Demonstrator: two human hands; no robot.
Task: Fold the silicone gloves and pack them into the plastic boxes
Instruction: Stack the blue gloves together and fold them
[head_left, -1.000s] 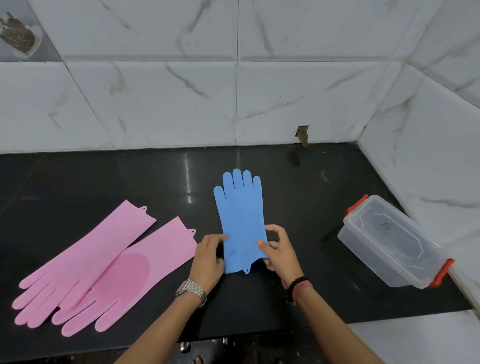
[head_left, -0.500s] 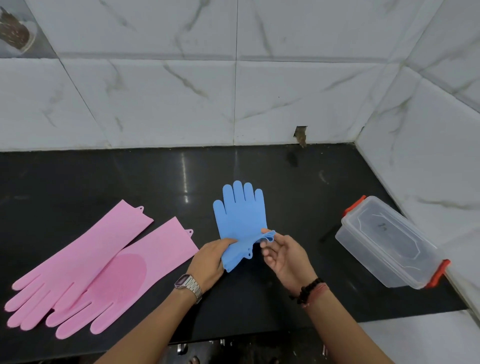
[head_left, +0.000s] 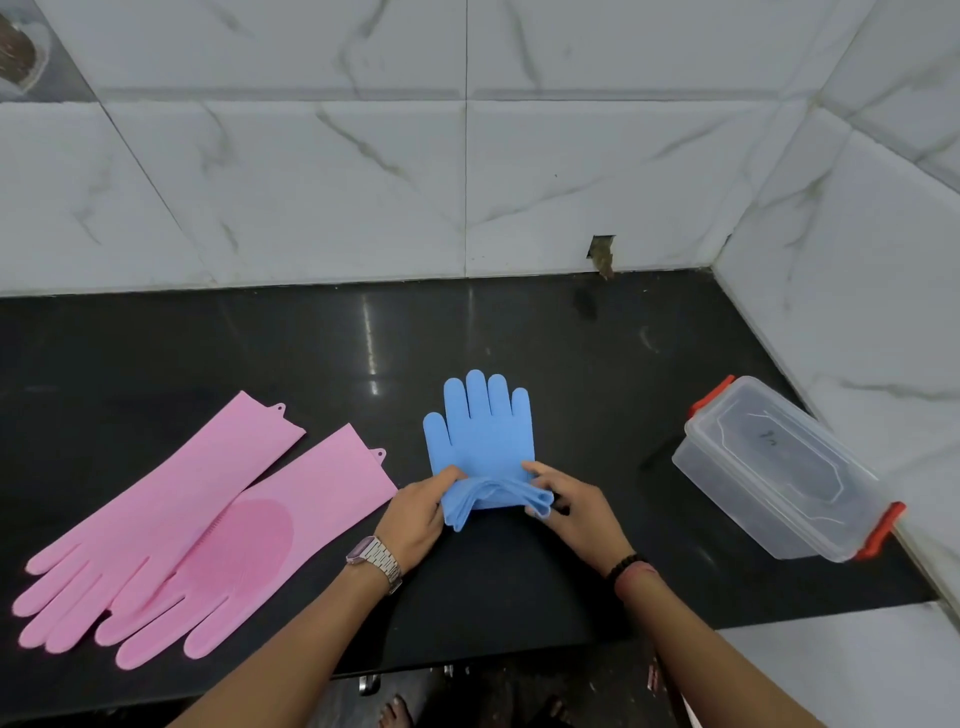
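A blue silicone glove (head_left: 480, 431) lies on the black counter, fingers pointing toward the wall. Its cuff end is folded up over the palm. My left hand (head_left: 418, 514) pinches the folded cuff at its left side. My right hand (head_left: 571, 506) pinches the same fold at its right side. Two pink silicone gloves (head_left: 171, 530) lie flat and overlapping at the left, fingers toward me. A clear plastic box (head_left: 779, 470) with red clips and its lid on stands at the right.
The black counter (head_left: 597, 374) ends at marble-tiled walls behind and to the right. The box sits close to the right wall. The counter's front edge runs just under my forearms.
Both hands lifted the blue glove's cuff off the counter and brought it forward over the palm, so the glove now looks shorter. The pink gloves and the box stayed put.
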